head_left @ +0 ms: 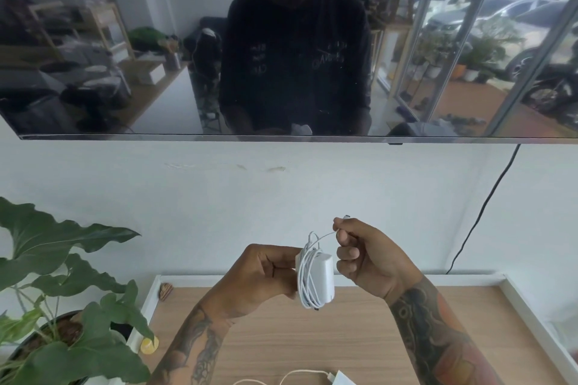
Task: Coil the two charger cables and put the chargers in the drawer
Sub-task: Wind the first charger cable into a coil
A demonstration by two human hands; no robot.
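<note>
- While the left hand (266, 275) grips the white square plastic charger brick (319, 278) from its left side, held up above the table, the thin white cable (305, 278) lies wound round the brick in several loops.
- Raised just beside and above it, the right hand (366, 256) pinches the cable's last free stretch between thumb and forefinger, the plug tip (346, 216) poking out above the knuckles; its other fingers are curled in.
- Both tattooed forearms rise from the bottom edge and meet over the middle of the table, wrists bent inward.
- By my reading, the first coil is almost done: only the short tail is left to tuck.
- A second white charger (342, 380) with its loose white cable (300, 374) lies uncoiled on the light wooden tabletop (359, 337) at the bottom edge, so that one looks untouched.
- No drawer shows, so stowing both remains.
- Further out stand a green leafy pot plant (62, 291) at left and a dark wall screen (281, 40) above.
</note>
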